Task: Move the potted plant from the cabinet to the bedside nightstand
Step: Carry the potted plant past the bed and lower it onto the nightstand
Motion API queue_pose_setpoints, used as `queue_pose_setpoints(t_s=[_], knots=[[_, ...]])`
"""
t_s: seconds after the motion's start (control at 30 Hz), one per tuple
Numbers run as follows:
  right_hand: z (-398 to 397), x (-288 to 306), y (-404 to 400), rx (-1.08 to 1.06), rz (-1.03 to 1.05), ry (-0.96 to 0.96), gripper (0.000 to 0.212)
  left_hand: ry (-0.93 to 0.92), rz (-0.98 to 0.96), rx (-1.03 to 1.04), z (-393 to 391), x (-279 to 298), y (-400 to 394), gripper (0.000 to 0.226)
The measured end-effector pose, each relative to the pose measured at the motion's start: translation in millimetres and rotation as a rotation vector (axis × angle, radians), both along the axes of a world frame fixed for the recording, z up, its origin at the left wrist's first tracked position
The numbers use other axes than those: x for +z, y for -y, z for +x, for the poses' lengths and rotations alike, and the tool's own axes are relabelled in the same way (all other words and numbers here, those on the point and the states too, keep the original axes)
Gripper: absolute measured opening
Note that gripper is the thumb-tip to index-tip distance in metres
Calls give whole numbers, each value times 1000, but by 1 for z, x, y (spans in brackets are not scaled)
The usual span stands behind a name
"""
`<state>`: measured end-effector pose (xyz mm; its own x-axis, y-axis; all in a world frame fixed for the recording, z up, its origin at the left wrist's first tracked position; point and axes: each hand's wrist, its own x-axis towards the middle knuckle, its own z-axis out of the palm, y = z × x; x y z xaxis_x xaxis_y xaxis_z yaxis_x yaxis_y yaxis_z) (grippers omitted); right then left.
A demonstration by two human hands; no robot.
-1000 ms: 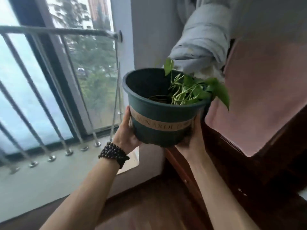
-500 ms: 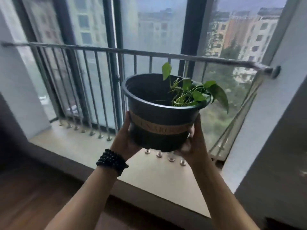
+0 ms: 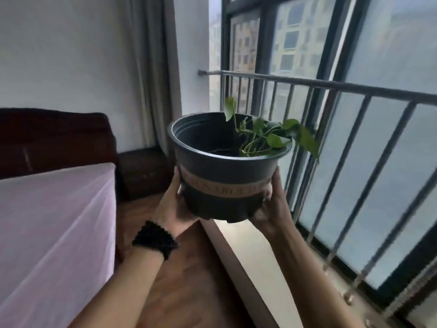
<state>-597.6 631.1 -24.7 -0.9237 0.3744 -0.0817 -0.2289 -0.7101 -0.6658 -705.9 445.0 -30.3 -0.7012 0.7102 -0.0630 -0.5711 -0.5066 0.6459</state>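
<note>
I hold the potted plant point(image 3: 224, 176) up in front of me at chest height: a dark round plastic pot with a tan lettered band and a few green leaves trailing over its right rim. My left hand point(image 3: 173, 204), with a black bead bracelet on the wrist, cups its lower left side. My right hand point(image 3: 272, 204) cups the lower right side. The dark wooden nightstand point(image 3: 144, 171) stands low behind the pot, to its left, between the bed and the curtain; the pot hides its right part.
A bed with a pink sheet point(image 3: 54, 228) and a dark headboard point(image 3: 54, 136) fills the left. A grey curtain point(image 3: 151, 74) hangs behind the nightstand. On the right runs a pale window ledge point(image 3: 255, 252) with a metal railing point(image 3: 331, 95). Wooden floor point(image 3: 189, 287) lies between bed and ledge.
The view has swung left, from the cabinet past the window to the bed and nightstand. Both hands keep the same hold on the pot, which stays in the middle of the view.
</note>
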Motion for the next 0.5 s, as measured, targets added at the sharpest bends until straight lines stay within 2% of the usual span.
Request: queue_pose_setpoints(t_s=[0.13,0.3,0.5], knots=[[-85,0,32,165,-49,54,48,-16,-8,196,-58,-14,43,68],[-213,-16,73,295,-57,93,52,-37,-26,367,-150,-27,92,59],[-357,-28,109,341,-34,83,47,-67,-46,444,-282,-34,132,55]])
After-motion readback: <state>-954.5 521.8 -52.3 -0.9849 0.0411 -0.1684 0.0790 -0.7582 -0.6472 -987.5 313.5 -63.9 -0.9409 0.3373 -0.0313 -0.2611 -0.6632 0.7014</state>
